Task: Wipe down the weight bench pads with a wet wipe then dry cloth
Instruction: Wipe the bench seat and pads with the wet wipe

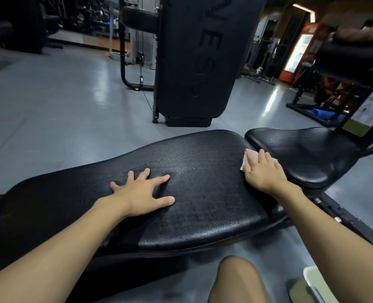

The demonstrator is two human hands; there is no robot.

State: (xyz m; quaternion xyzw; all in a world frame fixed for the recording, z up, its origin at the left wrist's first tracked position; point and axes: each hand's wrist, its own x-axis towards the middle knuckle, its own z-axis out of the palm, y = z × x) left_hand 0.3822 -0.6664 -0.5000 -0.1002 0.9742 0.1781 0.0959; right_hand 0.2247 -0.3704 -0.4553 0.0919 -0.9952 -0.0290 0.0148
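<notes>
A long black back pad [203,193] of a weight bench stretches across the middle, its cracked surface shiny in places. A smaller black seat pad [301,154] lies just right of it, across a narrow gap. My left hand [141,193] rests flat on the back pad with fingers spread and nothing in it. My right hand [264,171] presses a pale pink cloth [250,157] onto the right end of the back pad, next to the gap. Most of the cloth is hidden under my palm.
A tall black upright machine pad [198,62] stands on the grey floor behind the bench. Another machine frame [334,84] is at the right, with a blue roll [323,113] under it. My knee [238,281] and a white container [314,283] are at the bottom right.
</notes>
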